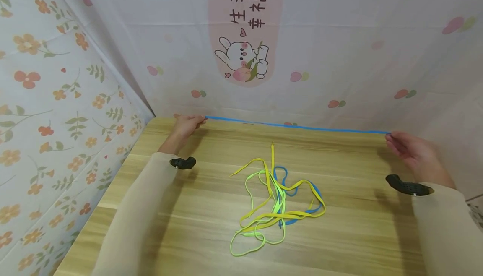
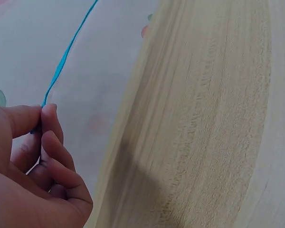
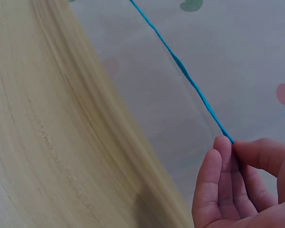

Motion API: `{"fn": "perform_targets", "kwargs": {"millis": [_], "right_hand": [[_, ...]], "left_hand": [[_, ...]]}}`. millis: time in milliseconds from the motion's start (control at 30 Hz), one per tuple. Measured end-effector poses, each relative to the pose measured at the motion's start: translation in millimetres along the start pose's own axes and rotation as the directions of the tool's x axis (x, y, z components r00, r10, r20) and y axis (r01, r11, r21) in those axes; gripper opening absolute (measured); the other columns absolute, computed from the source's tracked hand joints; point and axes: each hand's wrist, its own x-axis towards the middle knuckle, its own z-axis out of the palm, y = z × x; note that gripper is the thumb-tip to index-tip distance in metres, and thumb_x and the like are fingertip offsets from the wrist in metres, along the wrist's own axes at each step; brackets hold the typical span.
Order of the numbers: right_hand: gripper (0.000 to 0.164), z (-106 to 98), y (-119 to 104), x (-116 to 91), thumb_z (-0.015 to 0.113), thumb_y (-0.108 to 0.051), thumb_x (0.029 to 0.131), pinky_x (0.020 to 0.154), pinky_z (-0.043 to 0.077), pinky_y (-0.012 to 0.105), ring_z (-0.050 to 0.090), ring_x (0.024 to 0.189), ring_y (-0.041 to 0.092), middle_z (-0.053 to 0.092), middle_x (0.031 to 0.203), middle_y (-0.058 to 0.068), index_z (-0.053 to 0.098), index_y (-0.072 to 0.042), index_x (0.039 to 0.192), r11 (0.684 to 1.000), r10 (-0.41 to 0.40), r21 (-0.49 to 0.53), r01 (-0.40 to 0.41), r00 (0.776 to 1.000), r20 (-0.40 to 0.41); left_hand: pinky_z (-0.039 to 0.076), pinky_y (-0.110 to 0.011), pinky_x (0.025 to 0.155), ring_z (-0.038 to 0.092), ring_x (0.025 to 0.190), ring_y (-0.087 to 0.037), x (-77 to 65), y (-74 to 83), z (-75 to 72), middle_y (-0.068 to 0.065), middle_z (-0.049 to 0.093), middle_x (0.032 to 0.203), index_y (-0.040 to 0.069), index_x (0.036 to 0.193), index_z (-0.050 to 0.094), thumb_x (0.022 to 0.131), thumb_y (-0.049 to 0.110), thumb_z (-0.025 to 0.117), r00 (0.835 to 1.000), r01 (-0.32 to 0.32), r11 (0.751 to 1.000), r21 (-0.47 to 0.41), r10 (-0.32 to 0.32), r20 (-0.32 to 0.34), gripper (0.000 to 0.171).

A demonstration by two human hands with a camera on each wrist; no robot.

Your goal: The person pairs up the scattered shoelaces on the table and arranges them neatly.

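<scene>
A blue shoelace [image 1: 283, 125] is stretched nearly straight along the table's far edge. My left hand [image 1: 185, 126] pinches one end between thumb and forefinger; the left wrist view shows the lace [image 2: 61, 64] twisting slightly as it leaves the fingertips. At the other end, my right hand [image 1: 415, 148] pinches the lace, and in the right wrist view the lace [image 3: 194, 85] runs up and left from the thumb. Between the arms lies a loose tangle of yellow laces [image 1: 298, 215], bright green laces [image 1: 252, 192] and another blue lace [image 1: 317, 192].
The tangle rests on a light wood-grain table [image 1: 211, 209]. Behind the far edge hangs a white printed cloth [image 1: 170, 49] with a rabbit picture, and a flowered cloth [image 1: 49, 112] hangs at the left. Each wrist wears a dark camera mount.
</scene>
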Motion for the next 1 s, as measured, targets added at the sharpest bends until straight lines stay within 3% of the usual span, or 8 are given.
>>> {"fn": "perform_targets", "kwargs": {"millis": [100,233,500,633,800,1000], "right_hand": [[0.034,2,2,3,0.054,0.011,0.108,0.074,0.066,0.035,0.08,0.079,0.023,0.078,0.084,0.016,0.077,0.007,0.084,1.0,0.002,-0.015,-0.003,1.0,-0.029],[0.036,5,5,8,0.053,0.013,0.108,0.074,0.066,0.033,0.081,0.077,0.023,0.078,0.082,0.016,0.077,0.005,0.082,0.999,0.014,-0.032,-0.016,0.999,-0.039],[0.04,7,12,16,0.05,0.014,0.107,0.072,0.065,0.032,0.08,0.074,0.022,0.078,0.08,0.014,0.077,0.003,0.079,0.995,0.008,-0.098,-0.011,0.999,-0.035],[0.043,6,16,17,0.048,0.013,0.109,0.073,0.065,0.03,0.08,0.075,0.021,0.078,0.081,0.014,0.078,0.003,0.08,0.994,0.033,-0.102,-0.034,0.999,-0.012],[0.042,5,21,19,0.049,0.017,0.107,0.075,0.066,0.032,0.081,0.075,0.024,0.078,0.081,0.017,0.078,0.005,0.08,0.998,0.026,-0.059,-0.028,0.999,-0.046],[0.04,6,23,22,0.053,0.016,0.106,0.075,0.066,0.033,0.081,0.075,0.023,0.079,0.08,0.016,0.079,0.004,0.079,0.998,0.011,-0.063,-0.016,0.997,-0.078]], "left_hand": [[0.044,-0.036,0.112,0.058,0.124,-0.03,2.8,-1.0,2.3,-0.004,0.075,0.118,-0.008,0.138,0.071,0.114,0.025,0.064,1.0,-0.003,1.0,-0.015,0.002,-0.03,0.041],[0.045,-0.035,0.109,0.059,0.12,-0.032,5.8,-3.1,5.2,-0.005,0.078,0.107,-0.01,0.133,0.072,0.113,0.02,0.066,0.999,-0.006,0.999,-0.033,0.004,-0.05,0.037],[0.045,-0.034,0.106,0.061,0.116,-0.023,10.9,-8.0,8.6,-0.013,0.075,0.123,-0.01,0.132,0.073,0.113,0.02,0.065,0.997,0.005,0.999,0.046,-0.002,-0.077,0.037],[0.041,-0.04,0.116,0.059,0.12,-0.026,10.6,-9.5,8.1,-0.017,0.074,0.129,-0.01,0.127,0.075,0.113,0.022,0.065,0.998,0.011,0.998,0.061,-0.008,-0.062,0.036],[0.033,-0.049,0.126,0.058,0.129,-0.026,13.8,-13.1,5.2,-0.009,0.076,0.123,-0.005,0.114,0.081,0.111,0.023,0.067,0.998,0.023,0.997,0.069,-0.018,-0.059,0.031],[0.033,-0.044,0.126,0.055,0.142,-0.031,14.7,-13.9,10.4,-0.017,0.074,0.134,-0.008,0.129,0.076,0.111,0.023,0.067,0.996,0.049,0.996,0.072,-0.043,-0.077,0.037]]}}
